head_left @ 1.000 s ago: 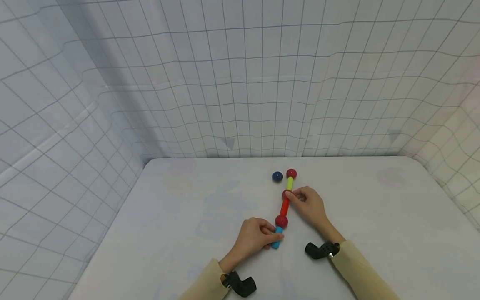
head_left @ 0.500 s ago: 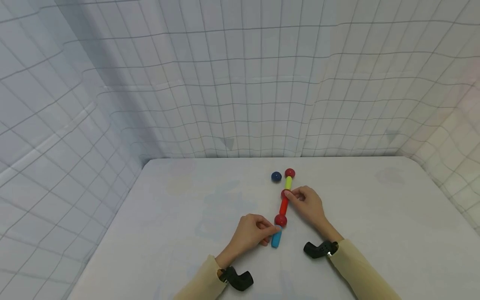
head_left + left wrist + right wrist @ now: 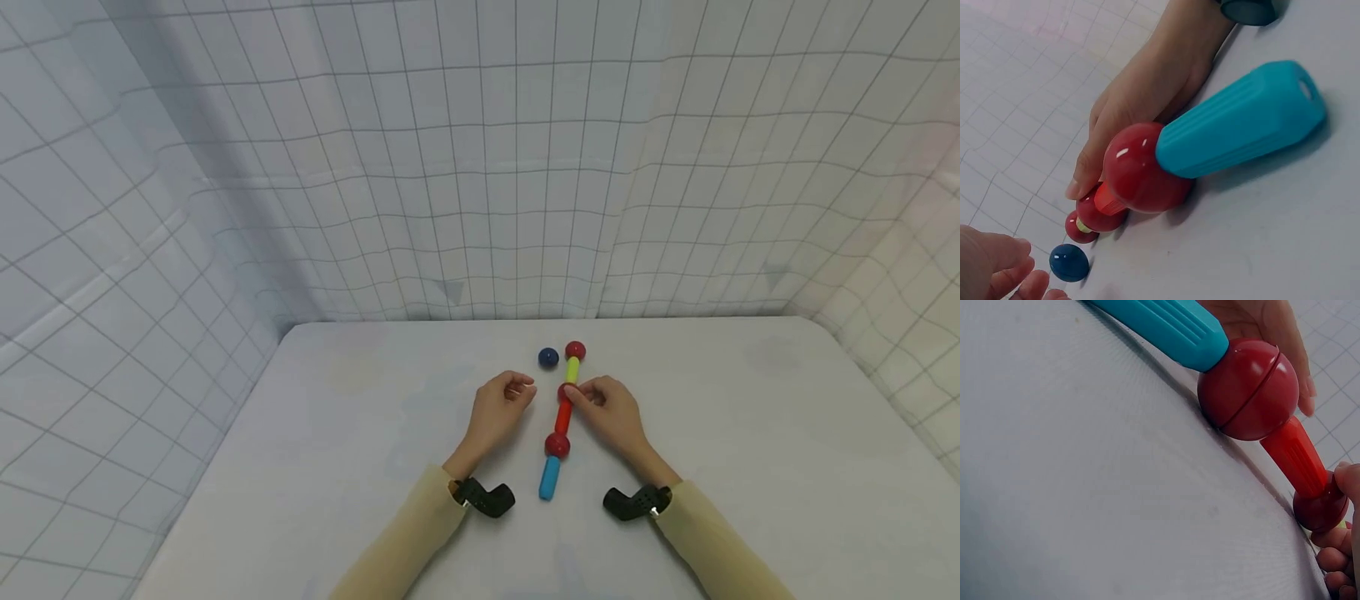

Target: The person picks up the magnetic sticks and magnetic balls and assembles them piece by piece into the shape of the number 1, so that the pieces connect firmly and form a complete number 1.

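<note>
A chain of rods and balls lies on the white table. From front to back it runs: light-blue rod (image 3: 549, 478), red ball (image 3: 557, 445), red rod (image 3: 563, 417), middle red ball (image 3: 1319, 510), yellow-green rod (image 3: 572, 370) and far red ball (image 3: 575, 350). My right hand (image 3: 617, 418) pinches the middle red ball between thumb and fingers. Left of the chain hovers my left hand (image 3: 495, 418), fingers loosely bent and holding nothing. Its fingertips point toward the loose dark-blue ball (image 3: 1069, 262), a short gap away.
The white table (image 3: 360, 433) ends at a back edge just beyond the balls. A white grid-patterned curtain (image 3: 480, 208) hangs behind it and along both sides. Each wrist wears a black camera mount, the left mount (image 3: 486, 498) near the light-blue rod.
My left hand has let go of the light-blue rod and moved away from me, toward the dark-blue ball. My right hand keeps its pinch on the middle red ball.
</note>
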### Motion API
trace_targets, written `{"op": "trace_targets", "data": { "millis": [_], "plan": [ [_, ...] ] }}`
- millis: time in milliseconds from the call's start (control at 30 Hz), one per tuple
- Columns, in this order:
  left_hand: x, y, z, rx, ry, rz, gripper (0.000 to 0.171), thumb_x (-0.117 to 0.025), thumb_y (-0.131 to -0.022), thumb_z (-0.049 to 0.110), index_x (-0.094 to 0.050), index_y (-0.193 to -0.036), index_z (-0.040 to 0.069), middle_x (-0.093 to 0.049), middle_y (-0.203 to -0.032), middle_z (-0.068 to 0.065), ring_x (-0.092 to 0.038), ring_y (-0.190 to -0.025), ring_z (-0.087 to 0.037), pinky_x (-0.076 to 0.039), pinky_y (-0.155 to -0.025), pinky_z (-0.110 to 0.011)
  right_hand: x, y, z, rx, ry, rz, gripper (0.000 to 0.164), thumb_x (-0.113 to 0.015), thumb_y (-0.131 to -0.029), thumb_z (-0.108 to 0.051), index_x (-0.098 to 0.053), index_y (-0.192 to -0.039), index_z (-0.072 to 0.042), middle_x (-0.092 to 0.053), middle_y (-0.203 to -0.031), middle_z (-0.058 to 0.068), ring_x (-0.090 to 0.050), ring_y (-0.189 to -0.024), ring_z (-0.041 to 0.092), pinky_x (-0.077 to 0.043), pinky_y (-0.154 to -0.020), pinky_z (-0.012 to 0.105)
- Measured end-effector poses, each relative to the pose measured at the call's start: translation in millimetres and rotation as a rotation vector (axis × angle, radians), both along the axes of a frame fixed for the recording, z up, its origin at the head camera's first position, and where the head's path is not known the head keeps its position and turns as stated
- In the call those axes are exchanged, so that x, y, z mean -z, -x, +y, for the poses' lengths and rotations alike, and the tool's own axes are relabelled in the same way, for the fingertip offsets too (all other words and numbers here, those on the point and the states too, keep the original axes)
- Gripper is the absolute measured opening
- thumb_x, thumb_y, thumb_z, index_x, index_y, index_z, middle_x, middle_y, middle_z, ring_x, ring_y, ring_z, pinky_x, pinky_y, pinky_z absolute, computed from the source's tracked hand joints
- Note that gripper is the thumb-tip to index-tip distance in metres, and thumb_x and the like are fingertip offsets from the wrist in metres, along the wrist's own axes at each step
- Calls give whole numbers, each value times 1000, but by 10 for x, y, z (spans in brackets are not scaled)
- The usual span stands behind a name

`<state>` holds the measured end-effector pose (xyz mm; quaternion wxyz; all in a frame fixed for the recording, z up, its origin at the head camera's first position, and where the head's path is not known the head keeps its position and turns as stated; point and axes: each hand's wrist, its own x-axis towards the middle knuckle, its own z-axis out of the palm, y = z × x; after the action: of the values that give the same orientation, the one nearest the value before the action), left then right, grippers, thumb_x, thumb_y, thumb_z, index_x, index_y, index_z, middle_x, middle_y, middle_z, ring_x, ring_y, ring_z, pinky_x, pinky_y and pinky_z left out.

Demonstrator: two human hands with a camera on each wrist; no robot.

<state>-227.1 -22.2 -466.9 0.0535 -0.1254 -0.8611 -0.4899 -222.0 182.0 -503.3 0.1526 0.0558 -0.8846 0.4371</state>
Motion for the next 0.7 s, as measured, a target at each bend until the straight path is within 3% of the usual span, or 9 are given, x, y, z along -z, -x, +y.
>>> {"op": "trace_targets", "data": {
  "millis": [267, 400, 533, 700],
  "plan": [
    [28, 284, 76, 18, 30, 89, 25, -57, -95, 13, -61, -119, 6, -59, -113, -10, -55, -99, -24, -47, -80, -35, 16, 5, -2, 0, 3, -22, 31, -69, -86, -39, -70, -89, -8, -56, -78, 1, -48, -75, 18, -42, -67, 33],
    [60, 391, 96, 47, 56, 125, 29, -55, -95, 10, -60, -123, 5, -56, -117, -14, -51, -102, -27, -45, -81, -37, 20, 0, -6, -4, 7, -22, 30, -69, -86, -38, -70, -88, -7, -56, -78, 1, -48, -75, 18, -42, -67, 33],
    [86, 472, 115, 77, 68, 131, 31, -53, -96, 8, -57, -126, 4, -54, -120, -17, -49, -105, -29, -43, -84, -41, 30, 0, -1, -8, 0, -17, 30, -69, -86, -38, -70, -89, -8, -55, -78, 0, -48, -75, 17, -42, -67, 33],
    [126, 548, 121, 150, 83, 119, 37, -52, -95, 7, -51, -132, 3, -50, -129, -20, -44, -118, -34, -36, -97, -47, 28, 5, 1, -10, 1, -4, 29, -70, -86, -37, -70, -88, -8, -55, -77, 0, -48, -74, 17, -42, -66, 32]
  ]
}}
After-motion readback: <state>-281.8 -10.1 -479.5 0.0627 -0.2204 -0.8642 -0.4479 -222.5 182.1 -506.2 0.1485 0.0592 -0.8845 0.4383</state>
